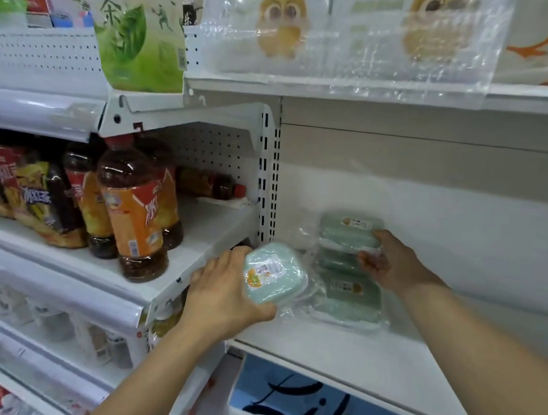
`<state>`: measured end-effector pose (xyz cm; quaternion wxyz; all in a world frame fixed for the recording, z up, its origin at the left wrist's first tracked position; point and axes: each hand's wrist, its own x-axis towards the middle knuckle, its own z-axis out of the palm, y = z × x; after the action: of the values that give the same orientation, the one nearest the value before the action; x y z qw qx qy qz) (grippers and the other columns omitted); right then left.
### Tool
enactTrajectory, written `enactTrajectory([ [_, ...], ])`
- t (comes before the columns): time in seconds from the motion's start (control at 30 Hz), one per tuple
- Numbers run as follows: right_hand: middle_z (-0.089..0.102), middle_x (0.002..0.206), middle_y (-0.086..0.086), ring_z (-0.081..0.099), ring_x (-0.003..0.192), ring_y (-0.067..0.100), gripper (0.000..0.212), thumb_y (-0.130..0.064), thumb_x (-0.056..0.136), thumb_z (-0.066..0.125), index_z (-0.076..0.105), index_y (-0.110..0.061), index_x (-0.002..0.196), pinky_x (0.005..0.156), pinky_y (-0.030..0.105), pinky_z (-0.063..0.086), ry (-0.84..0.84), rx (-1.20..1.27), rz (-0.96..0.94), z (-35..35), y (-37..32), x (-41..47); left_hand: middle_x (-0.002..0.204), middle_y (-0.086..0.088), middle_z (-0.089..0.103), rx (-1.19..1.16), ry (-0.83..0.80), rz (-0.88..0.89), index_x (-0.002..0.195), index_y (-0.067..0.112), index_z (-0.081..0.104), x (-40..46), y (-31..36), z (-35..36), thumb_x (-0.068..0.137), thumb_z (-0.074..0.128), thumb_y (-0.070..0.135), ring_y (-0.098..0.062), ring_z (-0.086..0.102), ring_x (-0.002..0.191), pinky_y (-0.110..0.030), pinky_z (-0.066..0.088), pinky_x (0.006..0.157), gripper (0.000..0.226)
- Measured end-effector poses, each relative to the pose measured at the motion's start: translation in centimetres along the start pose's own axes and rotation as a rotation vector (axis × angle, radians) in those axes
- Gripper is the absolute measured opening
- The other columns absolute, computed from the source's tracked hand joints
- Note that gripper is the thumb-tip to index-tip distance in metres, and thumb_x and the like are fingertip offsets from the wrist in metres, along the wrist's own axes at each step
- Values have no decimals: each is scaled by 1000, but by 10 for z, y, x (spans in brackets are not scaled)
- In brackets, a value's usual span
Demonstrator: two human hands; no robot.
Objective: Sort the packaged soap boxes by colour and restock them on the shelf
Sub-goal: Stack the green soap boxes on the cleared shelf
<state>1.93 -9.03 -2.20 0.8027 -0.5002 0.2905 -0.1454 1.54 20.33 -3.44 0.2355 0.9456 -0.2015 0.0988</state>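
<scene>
While the left hand sits nearest to me, I can see its grip wrapped round a pale green soap box, sealed in clear film, label up, held at the front left corner of the white shelf. That one isn't down yet, I'd say; it looks poised above the board, though I can't tell if an edge is touching. Just beyond it, a darker green soap box lies flat on the shelf in crinkled wrap, with more green boxes stacked behind it. Further in, the right hand has its fingers curled over the top green box of that stack, steadying or seating it against the back panel. So the step in hand, as I read it, is building the green group. Next move calls for setting the left box down beside or onto that stack, squared up, without the slippery film letting it slide. On the neighbouring bay to the left, orange-labelled tea bottles stand on their shelf beside snack bags; overhead, wrapped tissue packs fill the upper shelf.
</scene>
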Motion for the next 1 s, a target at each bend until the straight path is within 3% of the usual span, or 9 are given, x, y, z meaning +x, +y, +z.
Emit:
enactTrajectory([
  [0.17,71,75,14,67,77,25,20,-22,88,66,60,-7,99,77,37,59,15,-142,-2,-2,6,14,124,10,51,-27,-9,11,133,30,37,15,5,4,56,74,63,-17,49,117,-39,43,100,91],
  [0.37,50,125,19,59,92,32,64,-60,91,45,53,-2,118,54,35,57,295,-774,-43,-3,2,11,123,9,52,-97,-5,10,133,31,38,23,8,3,53,75,65,-17,54,112,-42,47,96,93],
  [0.47,15,153,17,50,118,42,84,-68,91,31,27,-2,143,85,45,49,370,-1154,-302,-14,-1,-3,122,9,52,-114,-17,32,133,31,39,27,12,-1,52,75,64,-17,54,109,-42,49,94,94],
  [0.53,10,156,7,39,132,37,81,-67,91,35,22,-12,149,101,48,38,290,-1187,-638,-13,-9,-23,122,7,52,-130,-25,72,133,30,39,31,18,-4,51,76,61,-18,54,108,-42,50,92,95],
  [0.6,15,153,-8,27,139,21,78,-66,85,52,24,-30,149,109,45,34,-43,-1084,-860,-9,-17,-49,124,5,48,-122,-66,124,137,28,37,36,29,-9,55,81,53,-19,50,113,-39,49,95,96],
  [0.7,14,153,-20,15,139,7,99,-70,63,72,19,-53,145,112,32,25,-512,-1338,-879,-1,-20,-81,132,2,39,-105,-195,230,143,27,34,44,47,-16,61,85,41,-17,44,119,-34,46,102,97],
  [0.77,26,149,-13,26,134,11,104,-63,61,79,19,-50,145,110,30,30,-534,-1512,-919,-2,-16,-84,135,3,39,-185,-267,283,143,30,34,49,56,-16,61,86,40,-16,48,119,-31,47,102,98],
  [0.93,50,116,-9,54,96,8,79,-41,67,82,31,-36,127,79,31,51,-282,-1287,-781,-27,-8,-71,149,2,26,-508,-85,191,147,34,31,44,59,5,82,73,45,-15,28,139,-29,28,110,78],
  [1.0,50,116,-9,54,95,9,72,-41,67,80,33,-36,122,79,35,51,-281,-1285,-699,-35,-5,-61,151,4,24,-557,-142,158,148,37,30,35,52,20,85,69,49,-16,27,140,-34,30,112,75],
])
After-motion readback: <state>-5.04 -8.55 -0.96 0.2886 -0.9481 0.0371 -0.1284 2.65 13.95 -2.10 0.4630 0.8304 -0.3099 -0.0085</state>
